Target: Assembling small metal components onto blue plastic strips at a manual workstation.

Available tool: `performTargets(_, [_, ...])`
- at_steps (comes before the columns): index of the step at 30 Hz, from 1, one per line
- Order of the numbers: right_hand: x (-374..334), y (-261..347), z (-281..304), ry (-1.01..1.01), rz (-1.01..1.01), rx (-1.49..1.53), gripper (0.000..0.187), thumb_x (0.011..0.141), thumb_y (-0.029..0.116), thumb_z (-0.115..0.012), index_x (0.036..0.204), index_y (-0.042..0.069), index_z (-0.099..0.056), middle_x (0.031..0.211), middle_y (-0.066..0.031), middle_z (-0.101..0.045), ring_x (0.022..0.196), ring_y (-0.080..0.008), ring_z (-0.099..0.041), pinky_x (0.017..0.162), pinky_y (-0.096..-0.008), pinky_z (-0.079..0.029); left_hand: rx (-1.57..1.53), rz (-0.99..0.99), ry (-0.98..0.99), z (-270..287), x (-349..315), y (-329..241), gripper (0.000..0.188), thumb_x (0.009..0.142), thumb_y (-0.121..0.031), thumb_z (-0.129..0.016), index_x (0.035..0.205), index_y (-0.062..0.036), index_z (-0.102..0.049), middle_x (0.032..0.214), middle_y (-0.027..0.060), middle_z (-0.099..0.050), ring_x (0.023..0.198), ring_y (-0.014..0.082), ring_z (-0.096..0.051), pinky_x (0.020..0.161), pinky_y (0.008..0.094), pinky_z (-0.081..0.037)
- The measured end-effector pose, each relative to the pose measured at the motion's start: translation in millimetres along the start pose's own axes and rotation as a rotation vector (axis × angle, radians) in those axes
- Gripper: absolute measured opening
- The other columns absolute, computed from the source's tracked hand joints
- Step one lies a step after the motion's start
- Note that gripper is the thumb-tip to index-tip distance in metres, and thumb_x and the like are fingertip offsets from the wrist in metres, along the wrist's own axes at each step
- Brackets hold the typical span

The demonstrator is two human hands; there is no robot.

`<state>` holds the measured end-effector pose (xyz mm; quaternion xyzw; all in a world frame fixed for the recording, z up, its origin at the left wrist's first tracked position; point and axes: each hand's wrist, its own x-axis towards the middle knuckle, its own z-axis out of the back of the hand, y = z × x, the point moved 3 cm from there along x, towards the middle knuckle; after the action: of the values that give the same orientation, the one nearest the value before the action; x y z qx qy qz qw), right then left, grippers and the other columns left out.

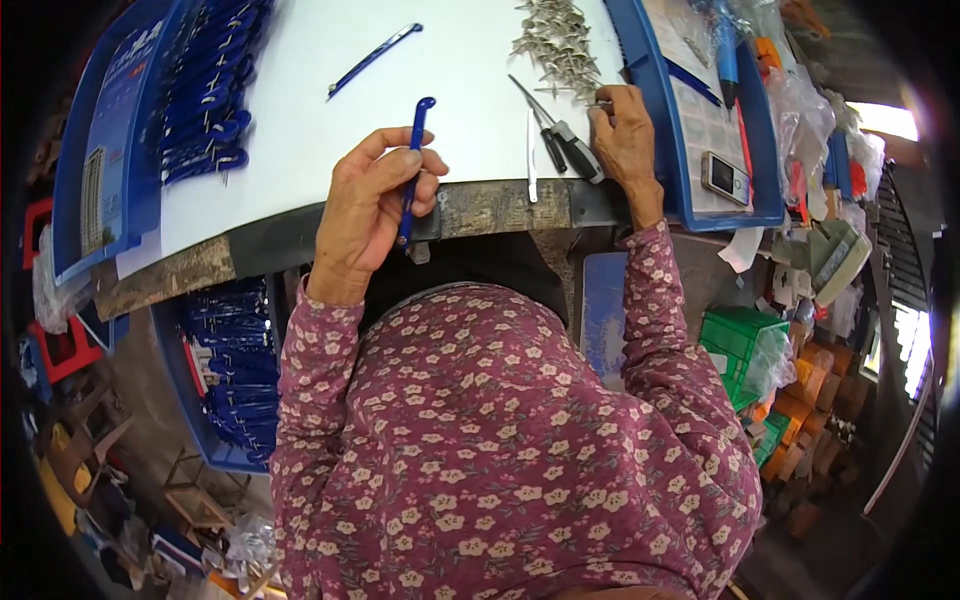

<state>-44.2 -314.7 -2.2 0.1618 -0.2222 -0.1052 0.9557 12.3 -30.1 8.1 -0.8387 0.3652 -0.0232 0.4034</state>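
My left hand is closed around a slim blue bar with a rounded, hooked end, held upright over the table's near edge. Over at the right, my right hand has its fingers curled at the near edge of a pile of small pointed metal pieces; its fingertips are partly hidden, so I cannot make out what they hold. Close to it lie a screwdriver with a grey and black handle, a black-handled tool and a narrow silver strip. Another blue bar rests farther off on the white tabletop.
Many blue bars are stacked at the left, beside a blue tray. At the right, another blue tray holds a small grey device with a screen. Below the table is a blue crate of blue parts.
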Motion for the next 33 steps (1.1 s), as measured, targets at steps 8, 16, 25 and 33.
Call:
performTargets(8, [-1.7, 5.5, 3.0, 0.001, 0.068, 0.011, 0.017, 0.078, 0.005, -0.053, 0.092, -0.002, -0.056, 0.084, -0.0163, -0.056, 0.068, -0.0256, -0.056, 0.063, -0.0325, -0.044, -0.061, 0.010, -0.018, 5.2, 1.9, 4.8, 0.023, 0.083, -0.004, -0.052, 0.103, 0.0064, -0.050, 0.080, 0.0157, -0.059, 0.061, 0.0129, -0.053, 0.053, 0.0236, -0.043])
performTargets(16, [-9.9, 33.1, 23.6, -0.036, -0.102, 0.368, 0.019, 0.083, 0.010, -0.055, 0.097, -0.001, -0.060, 0.069, -0.0011, -0.052, 0.057, -0.0109, -0.047, 0.052, -0.0233, -0.039, -0.055, -0.011, -0.049, 7.5, 4.5, -1.7, 0.020, 0.086, -0.006, -0.049, 0.102, 0.0054, -0.050, 0.077, 0.0130, -0.059, 0.057, 0.0100, -0.051, 0.045, 0.0196, -0.038])
performTargets(25, [-5.4, 139.6, -3.1, 0.568, -0.461, 1.295, 0.024, 0.087, 0.022, -0.057, 0.092, -0.001, -0.061, 0.061, 0.0005, -0.052, 0.041, 0.0002, -0.031, 0.036, -0.0142, -0.021, -0.402, 0.148, 0.169, 13.3, 9.2, 2.3, 0.026, 0.092, -0.015, -0.041, 0.104, 0.0063, -0.048, 0.074, 0.0101, -0.054, 0.048, 0.0048, -0.038, 0.041, 0.0158, -0.031])
performTargets(33, [-3.7, 157.6, -18.5, 0.638, -0.398, 1.234, 0.025, 0.086, 0.024, -0.058, 0.091, -0.001, -0.061, 0.054, 0.0021, -0.049, 0.040, -0.0003, -0.031, 0.035, -0.0162, -0.020, -0.493, 0.173, 0.248, 16.4, 9.4, 2.6, 0.024, 0.092, -0.015, -0.039, 0.102, 0.0044, -0.049, 0.074, 0.0098, -0.054, 0.047, 0.0044, -0.037, 0.039, 0.0144, -0.029])
